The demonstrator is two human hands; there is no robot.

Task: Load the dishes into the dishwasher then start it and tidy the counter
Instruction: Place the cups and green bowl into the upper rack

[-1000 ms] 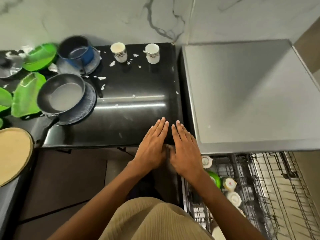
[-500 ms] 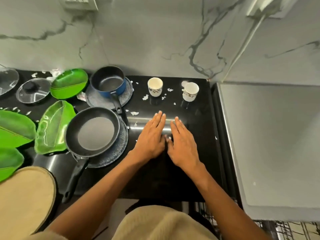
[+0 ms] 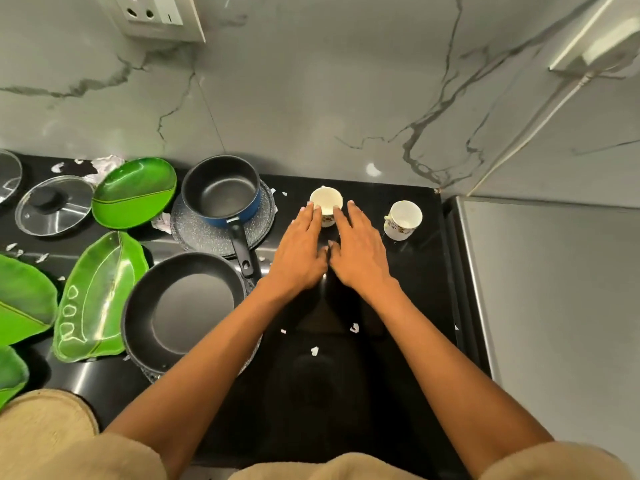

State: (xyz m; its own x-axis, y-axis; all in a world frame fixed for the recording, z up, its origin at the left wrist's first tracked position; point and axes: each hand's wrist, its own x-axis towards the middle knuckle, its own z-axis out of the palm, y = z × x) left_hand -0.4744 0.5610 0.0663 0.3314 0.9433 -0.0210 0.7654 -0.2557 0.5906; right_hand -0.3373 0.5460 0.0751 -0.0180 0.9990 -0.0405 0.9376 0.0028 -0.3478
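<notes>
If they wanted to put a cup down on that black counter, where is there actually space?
Bare black counter lies between the forearms, near the front edge, with only a few white scraps. The grey appliance top on the right is bare too. The left side is crowded: frying pan, saucepan, green leaf plates, glass lid.

Black glossy counter [image 3: 398, 289], runs L to R, ends at steel top [image 3: 554, 289] on R. On it, back row L→R: glass lid [image 3: 53, 206], green plate [image 3: 133, 192], grey plate [image 3: 207, 235] w/ blue saucepan on top, white cup [image 3: 325, 202], 2nd cup [image 3: 401, 220]. Front L: leaf-shaped green dishes [image 3: 98, 299], frying pan [image 3: 183, 310], beige mat [image 3: 41, 420]. White scraps [image 3: 354, 328] scattered over surface
</notes>
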